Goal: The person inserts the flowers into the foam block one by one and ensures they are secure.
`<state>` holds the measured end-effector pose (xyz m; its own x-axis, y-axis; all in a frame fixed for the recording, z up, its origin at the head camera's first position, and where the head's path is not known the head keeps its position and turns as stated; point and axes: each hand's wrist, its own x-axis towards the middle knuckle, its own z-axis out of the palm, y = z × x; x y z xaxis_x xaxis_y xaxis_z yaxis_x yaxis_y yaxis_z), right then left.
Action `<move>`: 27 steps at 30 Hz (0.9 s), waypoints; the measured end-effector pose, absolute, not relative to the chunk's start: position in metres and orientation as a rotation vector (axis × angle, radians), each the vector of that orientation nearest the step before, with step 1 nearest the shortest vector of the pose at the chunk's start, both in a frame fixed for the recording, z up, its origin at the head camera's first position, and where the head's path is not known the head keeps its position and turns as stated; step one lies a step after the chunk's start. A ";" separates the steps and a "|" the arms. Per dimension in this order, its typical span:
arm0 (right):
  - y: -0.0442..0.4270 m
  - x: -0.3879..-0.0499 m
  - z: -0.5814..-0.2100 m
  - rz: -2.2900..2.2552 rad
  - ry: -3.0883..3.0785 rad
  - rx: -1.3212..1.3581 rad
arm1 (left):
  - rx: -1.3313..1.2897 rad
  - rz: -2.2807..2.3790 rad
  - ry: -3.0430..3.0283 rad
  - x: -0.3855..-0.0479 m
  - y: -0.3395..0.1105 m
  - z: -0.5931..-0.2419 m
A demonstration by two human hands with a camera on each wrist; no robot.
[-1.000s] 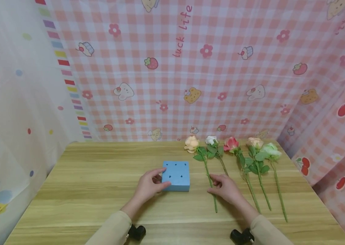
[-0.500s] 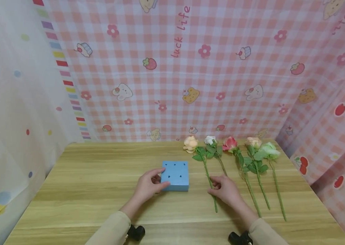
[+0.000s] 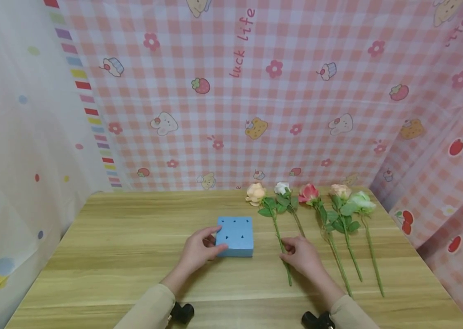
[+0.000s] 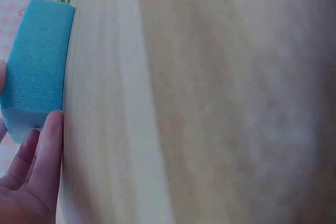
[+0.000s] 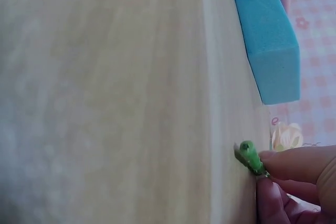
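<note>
A square blue foam block (image 3: 235, 230) with several small dark holes in its top lies mid-table in the head view. My left hand (image 3: 198, 249) holds it by its left side; the left wrist view has fingertips against the lower end of the block (image 4: 39, 59). To the right, my right hand (image 3: 304, 257) pinches the lower stem of a peach rose (image 3: 255, 193) lying on the table. In the right wrist view, thumb and finger meet on its green stem (image 5: 249, 157), whose cut end sticks out past them.
More artificial roses lie to the right: a white rose (image 3: 282, 188), a pink-red rose (image 3: 309, 194), a pale peach rose (image 3: 340, 191) and a light green rose (image 3: 362, 202). The wooden table (image 3: 133, 228) meets a pink checked cloth (image 3: 231, 151) behind.
My right fingers and thumb have drawn slightly closer together on the rose stem, and the right wrist has shifted a little left. The left hand and block stay put.
</note>
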<state>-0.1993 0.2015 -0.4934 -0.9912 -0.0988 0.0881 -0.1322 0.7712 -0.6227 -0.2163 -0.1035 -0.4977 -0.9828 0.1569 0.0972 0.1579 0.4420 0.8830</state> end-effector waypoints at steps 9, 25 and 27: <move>0.201 -0.201 -0.494 1.062 -2.890 0.133 | -0.288 -1.654 -2.658 -0.217 -0.104 -0.498; 0.201 -0.200 -0.498 1.110 -2.842 0.049 | -0.286 -1.652 -2.662 -0.216 -0.104 -0.495; 0.200 -0.200 -0.499 1.123 -2.826 0.047 | -0.282 -1.653 -2.664 -0.215 -0.104 -0.495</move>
<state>-0.2000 0.2003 -0.4994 -0.9945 0.0084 0.1040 -0.0653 0.7275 -0.6830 -0.2151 -0.1035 -0.4946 -0.9839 0.1548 0.0893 0.1488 0.4325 0.8893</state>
